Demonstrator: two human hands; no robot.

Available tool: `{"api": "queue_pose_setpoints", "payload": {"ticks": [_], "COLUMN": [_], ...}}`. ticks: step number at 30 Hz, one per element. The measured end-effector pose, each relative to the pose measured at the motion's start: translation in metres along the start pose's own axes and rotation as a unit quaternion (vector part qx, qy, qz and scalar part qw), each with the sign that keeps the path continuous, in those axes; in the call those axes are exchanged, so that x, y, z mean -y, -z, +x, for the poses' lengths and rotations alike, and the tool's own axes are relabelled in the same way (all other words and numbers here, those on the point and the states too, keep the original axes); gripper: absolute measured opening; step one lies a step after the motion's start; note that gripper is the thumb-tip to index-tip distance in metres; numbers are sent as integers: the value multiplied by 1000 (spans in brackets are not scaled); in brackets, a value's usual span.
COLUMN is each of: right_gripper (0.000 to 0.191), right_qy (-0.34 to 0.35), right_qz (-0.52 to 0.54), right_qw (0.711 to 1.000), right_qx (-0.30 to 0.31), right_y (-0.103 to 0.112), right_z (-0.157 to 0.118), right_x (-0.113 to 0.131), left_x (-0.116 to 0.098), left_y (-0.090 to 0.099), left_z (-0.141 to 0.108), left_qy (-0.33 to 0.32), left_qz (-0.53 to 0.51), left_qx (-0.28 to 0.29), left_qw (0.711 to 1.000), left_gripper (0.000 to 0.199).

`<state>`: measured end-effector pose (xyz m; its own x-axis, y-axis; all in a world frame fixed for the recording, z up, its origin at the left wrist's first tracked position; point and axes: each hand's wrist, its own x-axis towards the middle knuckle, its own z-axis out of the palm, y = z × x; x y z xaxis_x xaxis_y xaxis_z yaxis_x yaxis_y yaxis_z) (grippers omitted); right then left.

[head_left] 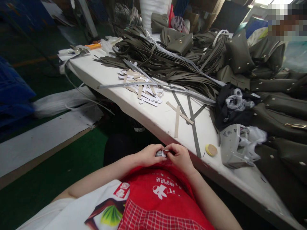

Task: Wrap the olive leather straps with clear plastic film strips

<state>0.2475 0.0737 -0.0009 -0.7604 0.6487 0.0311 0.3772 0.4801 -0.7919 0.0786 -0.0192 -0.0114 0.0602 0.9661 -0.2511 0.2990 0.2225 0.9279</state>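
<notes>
Close in front of my red apron (165, 179), both hands meet at the table's near edge. My left hand (150, 155) is closed around a small grey-and-white piece (160, 153), whose exact kind I cannot make out. My right hand (179, 157) pinches the thin edge of a small flat piece (166, 150) right beside it; fingers hide most of both. On the white table (153, 124) beyond lie two crossed beige strips (177, 121), several dark strips (194, 137) and a heap of white and beige paper strips (144, 89).
A large bundle of dark olive straps (153, 64) spreads across the table's back. Olive bags (240, 54) are piled at the right. Nearer stand a yellow round pad (211, 149) and a white box (232, 147) with plastic. A blue crate (14, 89) is at far left.
</notes>
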Motion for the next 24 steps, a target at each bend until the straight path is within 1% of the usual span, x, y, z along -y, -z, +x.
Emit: {"api": "queue_pose_setpoints", "payload": {"ticks": [2,4,7,9,11,12,13,14,15,16,17,18,19,20,21,22,24], "right_gripper": [20,23,30,34,34,33,31,28,24,20,16,15,19,24,29,33,39], "right_qy": [64,114,150,162,171,169,161,147,124,91,47,-8,-71,-130,-174,-204,-221], "right_qz": [-29,-30,-42,-67,-92,-106,-121,-138,-161,-188,-213,-228,-228,-208,-177,-144,-88], "right_qw": [997,993,987,983,979,976,972,962,944,918,884,852,826,816,818,827,851], "right_qx": [-15,-21,-36,-47,-61,-84,-125,-184,-259,-338,-413,-471,-510,-524,-519,-503,-468], "right_y": [4,9,15,20,30,40,52,67,85,104,125,145,162,177,188,196,200], "right_z": [-5,-9,-15,-20,-27,-31,-35,-41,-47,-55,-64,-73,-82,-89,-96,-100,-104], "right_x": [1,3,10,17,22,21,18,12,4,-7,-20,-35,-49,-64,-77,-90,-110], "left_x": [0,-3,-11,-19,-25,-27,-29,-29,-28,-27,-26,-24,-23,-23,-23,-24,-27], "left_y": [1,2,4,4,2,1,1,1,2,3,4,5,4,3,0,-4,-12], "left_z": [5,11,20,24,26,26,26,25,24,23,23,22,22,21,20,20,20], "left_qy": [22,42,40,48,64,72,80,85,92,100,108,117,122,126,128,129,133], "left_qz": [-107,-210,-319,-361,-363,-356,-350,-345,-345,-343,-342,-341,-341,-343,-348,-354,-371], "left_qx": [9,1,-13,-9,-4,1,4,7,9,9,5,-3,-16,-29,-42,-52,-57], "left_qw": [994,977,947,931,930,932,933,935,934,934,934,933,932,930,928,925,917], "left_gripper": [33,41,44,41,42,43,45,47,48,49,50,50,50,50,49,49,49]}}
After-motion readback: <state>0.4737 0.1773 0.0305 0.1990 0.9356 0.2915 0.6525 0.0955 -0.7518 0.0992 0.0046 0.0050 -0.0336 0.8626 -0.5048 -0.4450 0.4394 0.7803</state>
